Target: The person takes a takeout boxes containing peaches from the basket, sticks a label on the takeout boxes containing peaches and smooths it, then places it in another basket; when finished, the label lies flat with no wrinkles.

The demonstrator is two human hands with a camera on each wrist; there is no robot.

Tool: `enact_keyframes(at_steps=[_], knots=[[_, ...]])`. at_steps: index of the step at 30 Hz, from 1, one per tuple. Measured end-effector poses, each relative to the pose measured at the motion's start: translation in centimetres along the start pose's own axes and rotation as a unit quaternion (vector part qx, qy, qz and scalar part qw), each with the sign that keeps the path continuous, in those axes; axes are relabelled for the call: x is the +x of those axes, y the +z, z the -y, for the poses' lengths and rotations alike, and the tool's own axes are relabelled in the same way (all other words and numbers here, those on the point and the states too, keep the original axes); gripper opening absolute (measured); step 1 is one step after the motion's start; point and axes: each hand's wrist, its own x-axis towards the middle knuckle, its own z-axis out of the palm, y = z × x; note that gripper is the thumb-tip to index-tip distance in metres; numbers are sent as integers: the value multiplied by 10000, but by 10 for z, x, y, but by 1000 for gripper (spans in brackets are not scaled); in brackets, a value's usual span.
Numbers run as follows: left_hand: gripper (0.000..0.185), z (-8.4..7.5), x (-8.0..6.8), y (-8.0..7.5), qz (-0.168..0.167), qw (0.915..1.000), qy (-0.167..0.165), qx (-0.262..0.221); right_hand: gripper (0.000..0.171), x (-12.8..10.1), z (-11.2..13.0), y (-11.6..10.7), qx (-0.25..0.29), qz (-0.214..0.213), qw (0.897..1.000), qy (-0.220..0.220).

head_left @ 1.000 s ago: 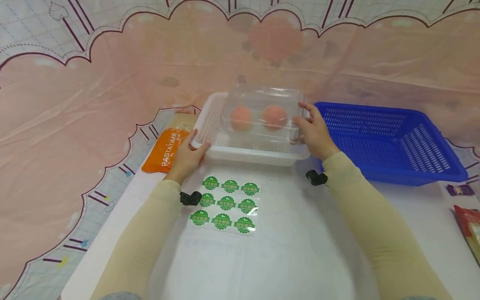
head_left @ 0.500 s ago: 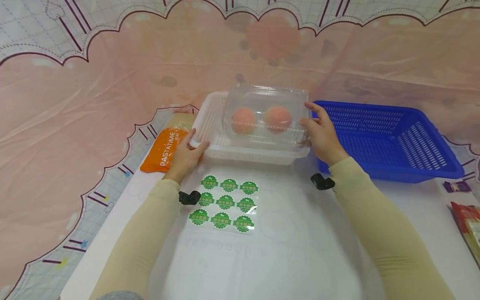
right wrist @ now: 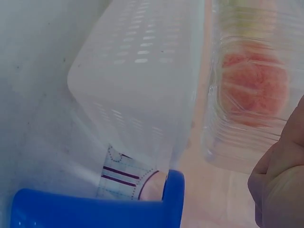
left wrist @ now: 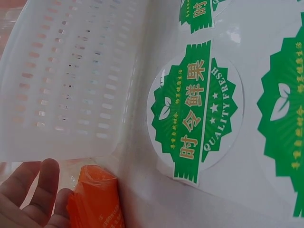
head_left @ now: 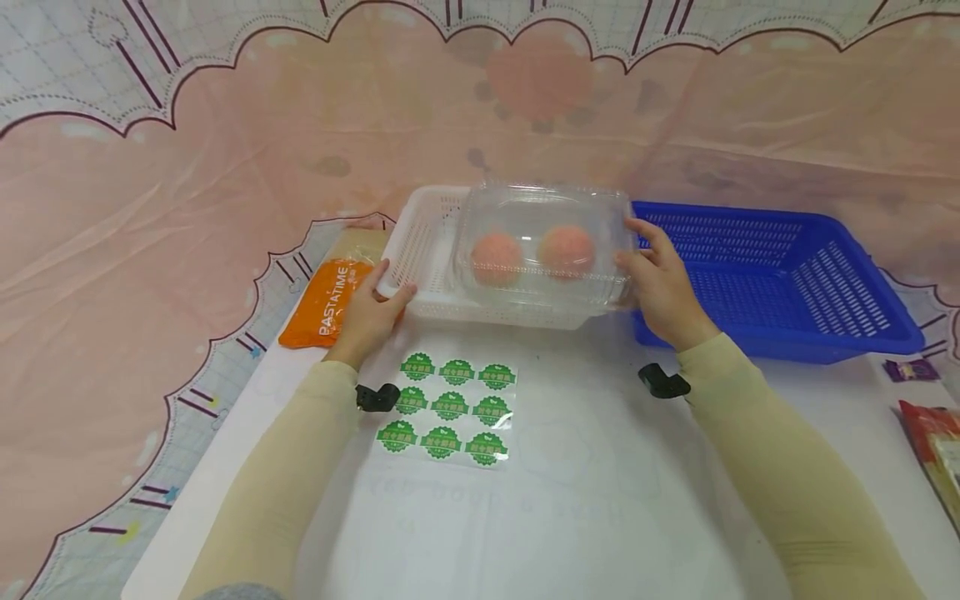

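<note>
A clear plastic clamshell box (head_left: 543, 242) holds two orange-pink fruits (head_left: 496, 258) side by side. My right hand (head_left: 660, 283) grips the box by its right end and holds it over the right part of a white slotted basket (head_left: 423, 250). In the right wrist view the box (right wrist: 247, 85) hangs beside the basket's corner (right wrist: 142, 80), with my right hand (right wrist: 280, 185) at the frame's edge. My left hand (head_left: 371, 312) holds the basket's near left corner, thumb on the rim. Its fingers (left wrist: 33, 190) show under the basket wall (left wrist: 71, 85).
A sheet of round green stickers (head_left: 450, 408) lies on the white table in front of the basket. An orange packet (head_left: 326, 304) lies left of my left hand. A blue basket (head_left: 780, 283) stands at the right, with a red packet (head_left: 937, 450) and a small purple one (head_left: 907, 369) near it.
My right hand has carried the clear box to the right and slightly lower, toward the white basket's right end. My left hand has stayed on the basket's corner.
</note>
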Motion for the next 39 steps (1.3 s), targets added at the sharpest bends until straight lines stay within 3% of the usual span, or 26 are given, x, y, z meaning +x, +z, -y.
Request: enact_keyframes(at_steps=[7,17,22,29,39], knots=[[81,-1,-1,1,-1,10000,-22,-28,56,-14,2,-7,140,-53,9998,-137],[84,0,0,2,-25,10000,24,88,54,-38,-1,-23,-151,18,9998,-92],[81,0,0,1,-3,10000,-22,30,50,-50,-6,-30,291,27,9995,-146],[81,0,-1,1,-6,10000,-52,41,47,-67,-11,-40,396,-20,9992,-66],[84,-2,-1,1,3,10000,-62,65,41,-94,-18,-53,1068,-76,9941,-153]])
